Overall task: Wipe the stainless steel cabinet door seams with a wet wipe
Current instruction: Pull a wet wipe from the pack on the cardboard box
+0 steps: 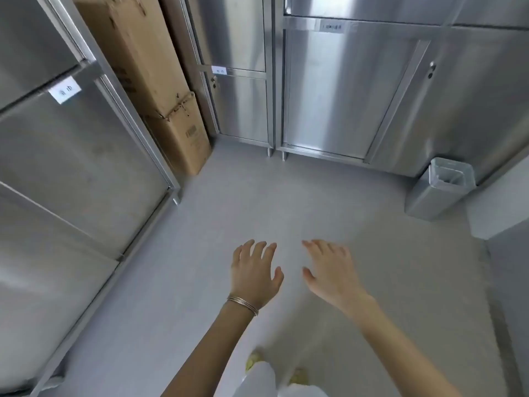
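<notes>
Stands on a grey floor [229, 210] in a corner lined with stainless steel cabinets. Holds the left hand [253, 272] and right hand [329, 270] out side by side, palms down, fingers spread and relaxed, gripping nothing. Wears thin bangles [243, 301] on the left wrist. Faces cabinet doors [343, 90] ahead, with a vertical door seam [396, 101] well apart from both hands. Looks past a tall cardboard box [148, 67] leaning in the corner and a grey bin [440, 190] on the floor to the right.

Soft even light, streaky glare on steel doors [343, 90], edges bowed, slightly blurred
</notes>
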Demonstrator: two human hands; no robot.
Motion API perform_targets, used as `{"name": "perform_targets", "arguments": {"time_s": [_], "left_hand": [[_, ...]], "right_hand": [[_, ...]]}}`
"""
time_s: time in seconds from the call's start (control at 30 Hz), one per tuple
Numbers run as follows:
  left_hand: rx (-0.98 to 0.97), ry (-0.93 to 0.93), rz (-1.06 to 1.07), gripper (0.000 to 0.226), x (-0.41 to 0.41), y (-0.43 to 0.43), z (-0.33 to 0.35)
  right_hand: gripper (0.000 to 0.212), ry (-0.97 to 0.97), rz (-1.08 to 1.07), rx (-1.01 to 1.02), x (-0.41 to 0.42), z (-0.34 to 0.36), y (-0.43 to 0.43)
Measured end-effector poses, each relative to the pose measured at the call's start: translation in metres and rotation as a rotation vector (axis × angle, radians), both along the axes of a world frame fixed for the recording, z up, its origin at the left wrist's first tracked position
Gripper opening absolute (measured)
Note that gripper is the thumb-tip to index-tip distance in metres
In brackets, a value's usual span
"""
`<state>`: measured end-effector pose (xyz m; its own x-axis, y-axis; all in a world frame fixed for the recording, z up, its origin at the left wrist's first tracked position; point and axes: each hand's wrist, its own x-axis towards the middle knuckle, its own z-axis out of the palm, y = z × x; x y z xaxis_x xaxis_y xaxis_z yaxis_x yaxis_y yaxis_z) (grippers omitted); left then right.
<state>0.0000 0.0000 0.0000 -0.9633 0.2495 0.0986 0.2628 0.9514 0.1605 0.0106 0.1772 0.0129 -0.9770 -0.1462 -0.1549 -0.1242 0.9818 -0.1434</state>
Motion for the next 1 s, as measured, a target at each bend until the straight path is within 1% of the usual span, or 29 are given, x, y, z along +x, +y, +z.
{"name": "perform_targets", "arguments": {"time_s": [0.1, 0.3, 0.47, 0.57, 0.73, 0.83, 1.0], "left_hand": [[0.020, 0.028, -0.004, 0.050, -0.009, -0.007, 0.009], [0.026, 0.016, 0.050, 0.050, -0.038, -0.031, 0.017], [0.037, -0.008, 0.066, 0.050, -0.081, -0.057, 0.018], [0.075, 0.021, 0.065, 0.049, -0.114, -0.078, 0.020], [0.082, 0.063, 0.047, 0.049, -0.170, -0.110, 0.031], [0.079, 0.100, 0.062, 0.044, -0.201, -0.128, 0.035], [0.074, 0.103, 0.088, 0.049, -0.236, -0.149, 0.032]], "right_hand": [[0.057, 0.130, 0.008, -0.074, -0.015, 0.002, -0.004], [0.058, 0.274, 0.088, -0.057, -0.051, 0.000, -0.028], [0.058, 0.328, 0.124, -0.058, -0.097, -0.005, -0.054], [0.059, 0.354, 0.124, -0.057, -0.135, 0.003, -0.074], [0.058, 0.416, 0.111, -0.060, -0.196, 0.022, -0.109], [0.056, 0.433, 0.111, -0.050, -0.227, 0.029, -0.127], [0.056, 0.463, 0.156, -0.058, -0.264, 0.024, -0.147]]}}
